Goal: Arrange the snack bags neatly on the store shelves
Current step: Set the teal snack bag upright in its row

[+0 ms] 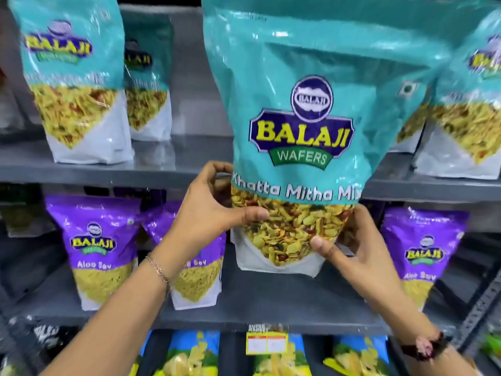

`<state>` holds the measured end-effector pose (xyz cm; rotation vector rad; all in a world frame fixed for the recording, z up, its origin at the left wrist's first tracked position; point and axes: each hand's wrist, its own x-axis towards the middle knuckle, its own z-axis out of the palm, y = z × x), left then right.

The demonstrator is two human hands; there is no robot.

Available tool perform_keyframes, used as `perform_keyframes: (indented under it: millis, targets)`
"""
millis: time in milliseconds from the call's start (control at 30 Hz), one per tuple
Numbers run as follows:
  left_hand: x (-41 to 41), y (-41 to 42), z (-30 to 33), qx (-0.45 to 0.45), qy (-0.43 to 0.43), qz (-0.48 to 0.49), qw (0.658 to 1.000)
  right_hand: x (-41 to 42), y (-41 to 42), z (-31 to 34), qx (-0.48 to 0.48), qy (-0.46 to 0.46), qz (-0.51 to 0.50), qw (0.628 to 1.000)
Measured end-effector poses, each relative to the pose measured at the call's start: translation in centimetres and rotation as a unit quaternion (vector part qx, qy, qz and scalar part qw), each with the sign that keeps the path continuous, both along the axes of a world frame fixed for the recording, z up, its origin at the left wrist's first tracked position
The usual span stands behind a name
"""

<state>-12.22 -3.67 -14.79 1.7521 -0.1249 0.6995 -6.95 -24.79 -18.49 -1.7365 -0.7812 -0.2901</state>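
Observation:
A large teal Khatta Mitha Mix bag (pixel 303 126) fills the middle of the head view, upright and held in the air in front of the upper grey shelf (pixel 168 169). My left hand (pixel 214 210) grips its lower left edge, thumb across the front. My right hand (pixel 352 248) grips its lower right corner. More teal bags stand on the upper shelf: two at the left (pixel 76 82) and others at the right (pixel 466 104). Between them, behind the held bag, the shelf shows a gap.
The shelf below (pixel 257 308) holds purple Aloo Sev bags at the left (pixel 100 251) and at the right (pixel 423 253). Blue and yellow bags (pixel 192 354) line the lowest shelf, behind a yellow price tag (pixel 267 339). A perforated upright (pixel 479 308) runs at the right.

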Motion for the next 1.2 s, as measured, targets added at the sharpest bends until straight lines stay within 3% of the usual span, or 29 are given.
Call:
perform_keyframes:
  millis: [267,467,933,1200]
  targets:
    - [2.3,-0.2,9.9,-0.034,-0.103,-0.010,0.994,2.1,0.7,10.1,0.043,-0.081,0.014,0.996]
    - [5.9,-0.2,13.5,-0.053,-0.102,-0.001,0.993,6.4,2.0,13.9,0.051,-0.091,0.007,0.995]
    - [15.5,2.6,12.3,-0.097,-0.030,0.037,0.994,16.5,6.1,13.8,0.010,-0.027,0.007,1.000]
    - [17.6,3.4,11.6,-0.052,0.001,0.040,0.998,18.5,6.9,12.2,-0.004,0.035,0.018,0.999]
